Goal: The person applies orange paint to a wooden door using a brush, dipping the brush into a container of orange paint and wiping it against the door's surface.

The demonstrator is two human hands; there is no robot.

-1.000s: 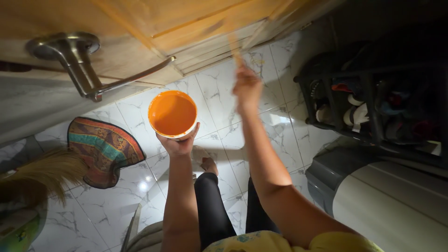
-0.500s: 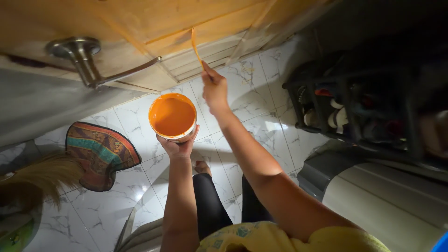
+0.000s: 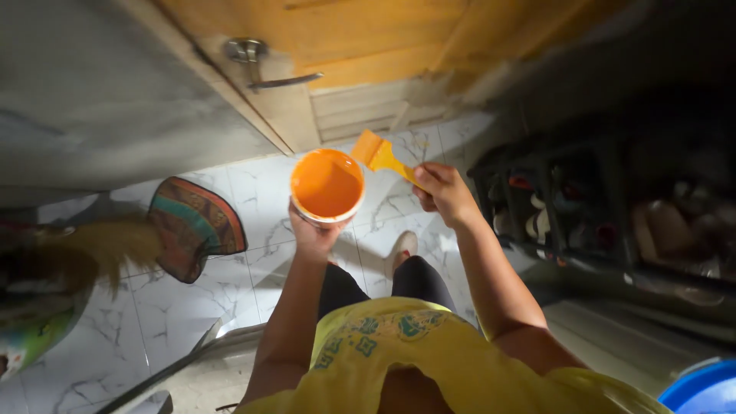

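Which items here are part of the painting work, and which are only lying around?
In use: left hand holding paint tub; right hand holding paintbrush; wooden door.
Lying about: patterned mat, shoe rack, broom, blue bucket.

your yellow t-shirt (image 3: 399, 345) fills the bottom of the view, loose and creased, with a faded green-blue printed design across the chest. above the shirt, your legs are in tight black leggings (image 3: 418, 282), running to the ankle. both arms are bare from the short sleeves down, with nothing on the wrists or fingers of your left hand (image 3: 313, 234) or right hand (image 3: 443, 192). beyond the leggings, one foot (image 3: 402, 247) shows pale, too small to tell what covers it.
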